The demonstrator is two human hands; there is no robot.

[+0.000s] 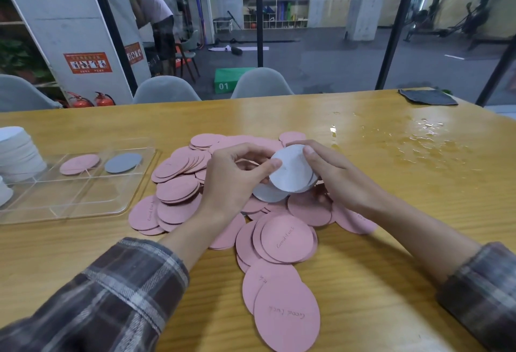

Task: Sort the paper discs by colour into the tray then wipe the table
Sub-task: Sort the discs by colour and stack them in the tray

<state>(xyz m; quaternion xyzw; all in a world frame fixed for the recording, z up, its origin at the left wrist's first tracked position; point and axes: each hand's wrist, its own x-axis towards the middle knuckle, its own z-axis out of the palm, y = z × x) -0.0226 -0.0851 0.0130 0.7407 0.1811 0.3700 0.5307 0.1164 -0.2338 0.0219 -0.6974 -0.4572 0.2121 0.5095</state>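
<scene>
A heap of pink paper discs [178,192] covers the middle of the wooden table. Above it both hands hold a small stack of grey discs [291,175]: my left hand [237,181] pinches its left edge with the thumb, my right hand [335,173] grips its right side. Another grey disc [265,194] lies just under the stack. To the left stands a clear divided tray [83,201]. Its far compartments hold one pink disc [79,164] and one grey disc [122,162].
White discs [16,153] are piled at the left edge beside the tray. A dark grey cloth [427,97] lies at the far right corner. Spilled water [418,139] glistens on the table's right part. Grey chairs [261,83] stand behind the table.
</scene>
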